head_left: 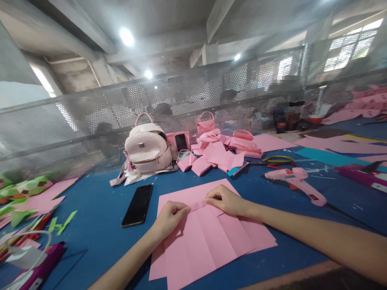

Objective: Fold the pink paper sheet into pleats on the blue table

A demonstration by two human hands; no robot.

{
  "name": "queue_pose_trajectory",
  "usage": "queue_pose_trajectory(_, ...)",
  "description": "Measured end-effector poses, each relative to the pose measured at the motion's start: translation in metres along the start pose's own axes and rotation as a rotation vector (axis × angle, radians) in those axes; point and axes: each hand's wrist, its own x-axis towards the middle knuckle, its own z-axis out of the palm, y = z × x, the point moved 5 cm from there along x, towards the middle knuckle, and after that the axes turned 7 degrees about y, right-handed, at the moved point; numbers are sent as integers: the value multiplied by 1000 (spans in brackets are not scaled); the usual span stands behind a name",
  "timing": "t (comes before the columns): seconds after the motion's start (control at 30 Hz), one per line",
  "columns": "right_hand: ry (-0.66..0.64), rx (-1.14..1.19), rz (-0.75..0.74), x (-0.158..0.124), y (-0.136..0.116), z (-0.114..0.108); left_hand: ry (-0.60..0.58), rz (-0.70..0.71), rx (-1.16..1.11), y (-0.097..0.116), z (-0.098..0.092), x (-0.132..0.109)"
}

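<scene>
A creased sheet of pink paper (208,245) lies in front of me, on top of more pink sheets (172,196) on the blue table. My left hand (171,217) pinches the upper left part of the creased sheet between thumb and fingers. On the other side, my right hand (225,200) pinches the same far edge, its fingertips a short way from the left ones. Between both hands a narrow strip of the edge looks folded. Several parallel creases run down the sheet toward me.
A black phone (137,205) lies left of the paper. Beyond stand a cream backpack (148,149) and a pile of pink paper pieces (217,155). To the right are a pink glue gun (298,181), scissors (278,160) and a purple power strip (363,175). Perforated metal screening (187,96) borders the table.
</scene>
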Motion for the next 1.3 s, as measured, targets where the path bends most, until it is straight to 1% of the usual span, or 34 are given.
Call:
queue_pose_trajectory(0.23, -12, 47, -26, 0, -4, 1, 47, 8, -3, -1, -1, -2)
queue_pose_trajectory(0.43, -63, 95, -25, -5, -13, 12, 23, -16, 4, -1, 5, -2)
queue_pose_trajectory(0.5, -55, 117, -3, -6, -15, 14, 28, -5, 19, 1, 6, -4)
queue_pose_trajectory(0.6, -27, 159, 39, -4, -16, 15, 65, 9, 42, 2, 7, -5)
queue_pose_trajectory(0.73, 24, 205, 100, 7, -13, 16, 106, 16, 70, 2, 5, -1)
queue_pose_trajectory(0.9, 70, 186, 148, 19, -9, 21, 148, 0, 108, -4, 2, 8)
queue_pose_trajectory(1.13, 56, 215, 180, 14, -14, 27, 140, 1, 120, -7, -2, 7)
queue_pose_trajectory(1.3, 61, 236, 171, 15, -10, 20, 180, -2, 50, -3, -3, 3)
